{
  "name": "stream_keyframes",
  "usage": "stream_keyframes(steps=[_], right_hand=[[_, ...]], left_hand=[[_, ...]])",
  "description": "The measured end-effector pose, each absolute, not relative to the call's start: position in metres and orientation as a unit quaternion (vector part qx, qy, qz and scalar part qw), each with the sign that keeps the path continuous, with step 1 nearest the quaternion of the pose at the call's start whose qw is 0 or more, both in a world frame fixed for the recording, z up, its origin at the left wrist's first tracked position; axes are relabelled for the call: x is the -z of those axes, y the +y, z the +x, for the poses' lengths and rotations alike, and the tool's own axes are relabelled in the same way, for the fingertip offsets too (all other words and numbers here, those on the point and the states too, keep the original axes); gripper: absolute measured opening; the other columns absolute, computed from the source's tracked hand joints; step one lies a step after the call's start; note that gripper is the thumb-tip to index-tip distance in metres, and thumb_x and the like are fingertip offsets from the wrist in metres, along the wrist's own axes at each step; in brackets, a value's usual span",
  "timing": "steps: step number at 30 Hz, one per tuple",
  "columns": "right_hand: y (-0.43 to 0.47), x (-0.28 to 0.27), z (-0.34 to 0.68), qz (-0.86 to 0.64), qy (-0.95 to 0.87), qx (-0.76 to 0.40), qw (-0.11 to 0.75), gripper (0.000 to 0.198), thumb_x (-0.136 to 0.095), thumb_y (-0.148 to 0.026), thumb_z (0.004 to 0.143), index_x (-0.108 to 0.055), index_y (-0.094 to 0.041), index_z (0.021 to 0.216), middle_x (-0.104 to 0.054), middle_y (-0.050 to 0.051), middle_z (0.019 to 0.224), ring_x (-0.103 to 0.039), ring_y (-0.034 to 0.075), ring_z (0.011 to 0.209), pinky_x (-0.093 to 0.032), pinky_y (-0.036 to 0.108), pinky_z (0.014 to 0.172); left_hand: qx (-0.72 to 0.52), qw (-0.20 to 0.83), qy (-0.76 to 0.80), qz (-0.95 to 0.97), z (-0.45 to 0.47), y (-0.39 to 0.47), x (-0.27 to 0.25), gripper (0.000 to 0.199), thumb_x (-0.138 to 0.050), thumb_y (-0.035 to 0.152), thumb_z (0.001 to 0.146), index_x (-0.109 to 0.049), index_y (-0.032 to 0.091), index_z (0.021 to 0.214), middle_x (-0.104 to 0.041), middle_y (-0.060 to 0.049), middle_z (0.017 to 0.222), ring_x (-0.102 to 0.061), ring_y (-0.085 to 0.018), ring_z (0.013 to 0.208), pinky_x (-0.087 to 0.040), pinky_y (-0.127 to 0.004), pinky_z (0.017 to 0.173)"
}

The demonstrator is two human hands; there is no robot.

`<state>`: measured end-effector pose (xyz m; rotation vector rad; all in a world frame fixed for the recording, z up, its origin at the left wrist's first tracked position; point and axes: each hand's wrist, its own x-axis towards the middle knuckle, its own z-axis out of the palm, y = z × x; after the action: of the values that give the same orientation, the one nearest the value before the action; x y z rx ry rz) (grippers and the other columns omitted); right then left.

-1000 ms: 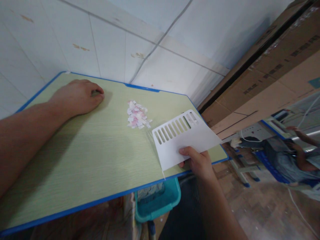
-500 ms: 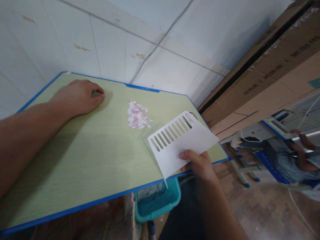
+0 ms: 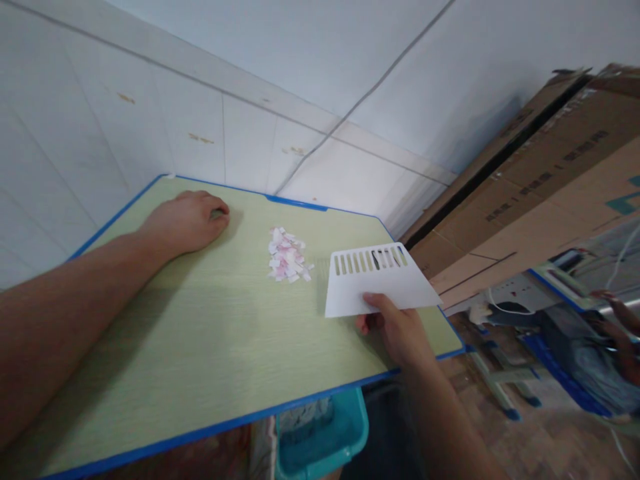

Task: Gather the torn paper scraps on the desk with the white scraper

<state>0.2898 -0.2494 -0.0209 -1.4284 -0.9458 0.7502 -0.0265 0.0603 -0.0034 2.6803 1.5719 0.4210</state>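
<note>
My right hand (image 3: 397, 327) grips a white slotted sheet (image 3: 380, 287) by its near edge, thumb on top and fingers underneath. A row of narrow cut-outs runs along the sheet's far edge, and the sheet is held above the right part of the table (image 3: 215, 360). Left of the sheet, apart from it, lies a small heap of white and pink paper scraps (image 3: 287, 257). My left hand (image 3: 187, 223) rests on the table's far left part with its fingers curled in. Table surface shows through the gap by its thumb; nothing is visible in it.
A teal bin (image 3: 350, 427) with grey stuff inside stands below the near edge. Tall cardboard boxes (image 3: 540, 193) lean at the right, against the wall. A grey cable (image 3: 360, 100) runs down the wall. At far right sits another person, with an arm (image 3: 620, 333) showing.
My right hand has turned the slotted sheet so its slotted edge points more squarely away from me. The view has shifted; the left hand and scraps stay put on the table.
</note>
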Motion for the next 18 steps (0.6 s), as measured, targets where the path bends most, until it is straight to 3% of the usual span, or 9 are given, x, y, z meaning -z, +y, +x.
stream_keyframes(steps=[3, 8, 18], right_hand=[[-0.212, 0.007, 0.295, -0.62, -0.418, -0.293, 0.596, 0.026, -0.086, -0.045, 0.09, -0.08, -0.021, 0.083, -0.081, 0.007, 0.067, -0.07, 0.023, 0.053, -0.06, 0.035, 0.053], [-0.154, -0.005, 0.3, -0.619, -0.457, -0.287, 0.57, 0.027, -0.085, -0.046, 0.077, -0.076, -0.021, 0.074, -0.077, 0.007, 0.059, -0.068, 0.021, 0.049, -0.057, 0.032, 0.052], [-0.147, 0.011, 0.303, -0.648, -0.466, -0.264, 0.542, 0.024, -0.075, -0.046, 0.085, -0.074, -0.026, 0.072, -0.078, 0.008, 0.064, -0.068, 0.024, 0.054, -0.061, 0.038, 0.058]], left_hand=[[-0.139, 0.001, 0.498, 0.856, -0.028, 0.059, 0.003, 0.067, -0.04, 0.047, 0.107, -0.084, 0.014, 0.144, -0.08, -0.024, 0.154, -0.069, -0.045, 0.151, -0.057, -0.059, 0.129], [-0.136, 0.004, 0.496, 0.858, -0.029, 0.058, 0.004, 0.064, -0.041, 0.046, 0.11, -0.084, 0.016, 0.146, -0.08, -0.022, 0.154, -0.07, -0.042, 0.15, -0.057, -0.055, 0.129], [-0.14, -0.002, 0.507, 0.851, -0.027, 0.062, 0.009, 0.059, -0.042, 0.042, 0.111, -0.084, 0.016, 0.143, -0.079, -0.021, 0.153, -0.068, -0.041, 0.149, -0.056, -0.056, 0.13]])
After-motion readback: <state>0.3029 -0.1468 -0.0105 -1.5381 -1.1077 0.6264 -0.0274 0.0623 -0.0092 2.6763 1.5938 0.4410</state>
